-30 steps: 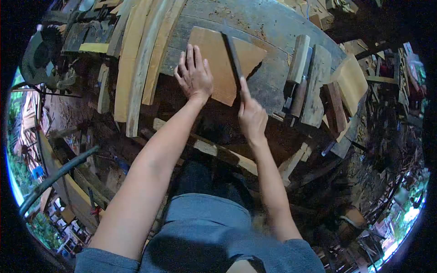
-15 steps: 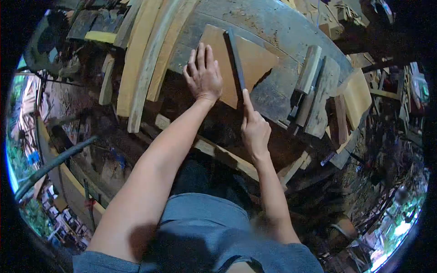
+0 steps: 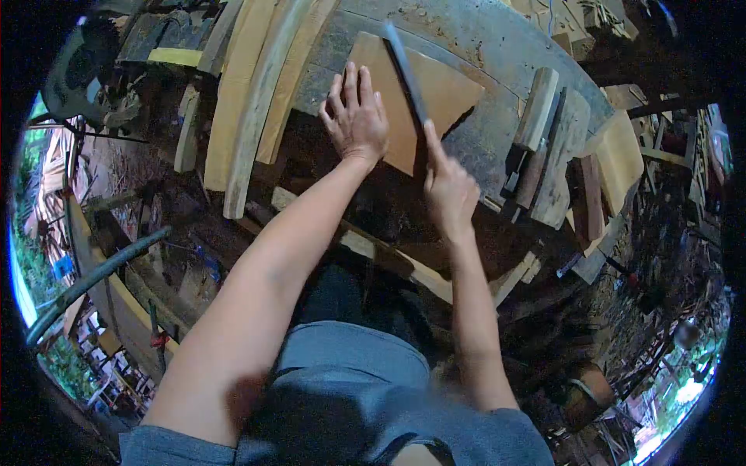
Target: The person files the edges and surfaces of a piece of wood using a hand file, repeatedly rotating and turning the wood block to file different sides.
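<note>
My left hand (image 3: 359,123) lies flat with its fingers stretched out on a thin brown board (image 3: 447,87), over its left side. In my right hand (image 3: 451,185) is a long, dark bar that looks like a file (image 3: 406,71), with the index finger laid along its near end. The bar runs across the board and its far tip is slightly blurred. The handle end is hidden inside my right hand. Both the board and my left hand are at the near edge of a grey worktable (image 3: 474,147).
Long pale wooden strips (image 3: 256,101) lie left of the board. To the right are a wooden hand plane (image 3: 538,109), a grey wood piece (image 3: 566,163) and a curved pale piece (image 3: 618,159). Sawdust and chips (image 3: 423,19) are scattered across the table's far part.
My right hand has pushed the dark bar forward, away from my body, across the board. My left hand stays flat on the board. The whole view has shifted slightly.
</note>
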Tool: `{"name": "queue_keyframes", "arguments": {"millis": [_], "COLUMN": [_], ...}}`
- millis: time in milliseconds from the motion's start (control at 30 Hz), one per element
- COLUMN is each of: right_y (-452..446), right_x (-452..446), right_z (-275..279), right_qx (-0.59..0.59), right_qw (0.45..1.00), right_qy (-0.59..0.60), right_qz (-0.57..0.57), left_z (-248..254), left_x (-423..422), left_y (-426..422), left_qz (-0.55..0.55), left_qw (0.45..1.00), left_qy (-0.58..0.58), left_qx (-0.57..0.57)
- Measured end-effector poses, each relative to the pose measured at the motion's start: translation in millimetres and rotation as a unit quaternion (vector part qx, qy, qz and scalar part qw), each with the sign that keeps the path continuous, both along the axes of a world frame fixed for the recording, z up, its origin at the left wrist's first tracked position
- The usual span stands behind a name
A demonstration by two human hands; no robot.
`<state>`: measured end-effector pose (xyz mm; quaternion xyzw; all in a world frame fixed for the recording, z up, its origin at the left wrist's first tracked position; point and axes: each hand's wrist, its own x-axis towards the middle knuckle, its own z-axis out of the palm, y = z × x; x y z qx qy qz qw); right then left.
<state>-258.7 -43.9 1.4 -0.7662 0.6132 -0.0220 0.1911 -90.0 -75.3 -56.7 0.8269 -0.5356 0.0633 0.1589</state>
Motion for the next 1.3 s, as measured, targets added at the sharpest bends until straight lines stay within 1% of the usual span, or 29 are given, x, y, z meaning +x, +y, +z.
{"name": "queue_keyframes", "arguments": {"millis": [67,133,200,300,333,367,400,433,500,533,567,600,700,800,833,900,933,967,1033,1067,1133,1200,1233,1300], "right_y": [-41.3,-61.9,-66.8,-65.6,-61.1,-53.6,-44.6,-24.4,25.6,32.3,38.5,45.1,-10.5,-41.8,-38.1,-9.8,10.4,27.9,36.3,27.3,-10.4,-44.4,-51.3,-35.4], "right_x": [8.2,16.1,18.6,14.2,12.2,11.9,13.1,13.1,7.5,5.0,2.7,0.6,8.9,14.4,11.2,6.9,1.0,-2.2,-5.5,-5.5,-1.9,5.8,6.1,7.0], "right_z": [-3.6,-4.1,-4.7,-9.8,-9.8,-10.4,-11.6,-10.8,-10.7,-9.8,-8.7,-6.9,-5.0,-8.0,-6.0,-3.7,-5.3,-5.5,0.4,-0.6,-5.7,-8.1,-8.5,-12.5], "right_qx": [-0.052,-0.057,-0.051,-0.072,-0.074,-0.063,-0.053,-0.045,-0.04,-0.037,-0.033,-0.027,-0.024,-0.041,-0.046,-0.015,-0.01,0.018,0.037,0.038,-0.007,-0.015,-0.022,-0.044], "right_qw": [0.998,0.998,0.997,0.996,0.996,0.996,0.995,0.997,0.993,0.993,0.997,0.999,0.997,0.995,0.994,0.994,0.995,0.996,0.996,0.996,0.997,0.996,0.995,0.993], "right_qy": [-0.016,-0.014,-0.015,-0.027,-0.025,-0.047,-0.071,-0.057,-0.109,-0.107,-0.074,-0.041,-0.045,-0.058,-0.054,-0.084,-0.086,-0.077,-0.07,-0.072,-0.068,-0.073,-0.074,-0.089], "right_qz": [-0.022,-0.038,-0.058,-0.048,-0.05,-0.048,-0.044,-0.033,-0.028,-0.025,-0.02,-0.018,-0.059,-0.075,-0.078,-0.066,-0.046,-0.043,-0.036,-0.036,-0.041,-0.053,-0.063,-0.07], "left_z": [-3.0,-3.1,-4.1,-5.1,-3.7,-1.7,-1.7,-2.1,-1.4,-2.5,-4.0,-7.2,-10.0,-12.0,-12.6,-14.0,-14.8,-15.9,-16.1,-15.3,-15.1,-14.3,-12.8,-9.0], "left_x": [-1.1,4.1,5.4,8.5,9.5,11.3,15.1,18.5,19.5,20.0,22.1,23.9,24.2,22.5,22.6,19.9,20.3,22.0,24.2,24.5,22.6,24.4,24.6,23.0], "left_y": [1.5,-3.0,-7.3,-7.8,-7.8,-9.4,-12.7,-16.5,-25.2,-29.5,-33.5,-35.1,-35.5,-31.9,-32.6,-36.2,-36.6,-34.8,-31.6,-32.7,-35.3,-34.0,-32.7,-33.2], "left_qz": [-0.007,-0.006,-0.023,-0.041,-0.045,-0.045,-0.055,-0.063,-0.061,-0.063,-0.06,-0.064,-0.08,-0.071,-0.067,-0.058,-0.058,-0.057,-0.056,-0.059,-0.067,-0.074,-0.078,-0.063], "left_qw": [1.0,1.0,1.0,0.999,0.998,0.998,0.998,0.998,0.998,0.997,0.998,0.997,0.995,0.996,0.997,0.997,0.997,0.997,0.998,0.998,0.997,0.996,0.996,0.998], "left_qy": [0.002,-0.001,-0.003,-0.019,-0.032,-0.032,-0.01,0.013,0.018,0.02,0.022,0.014,0.007,-0.009,-0.013,-0.016,-0.011,-0.007,-0.009,-0.007,-0.005,0.022,0.021,0.002], "left_qx": [-0.003,-0.013,0.0,0.003,0.004,0.0,-0.001,-0.001,-0.017,-0.03,-0.024,-0.042,-0.065,-0.05,-0.047,-0.048,-0.053,-0.054,-0.036,-0.035,-0.036,-0.042,-0.041,0.003]}}
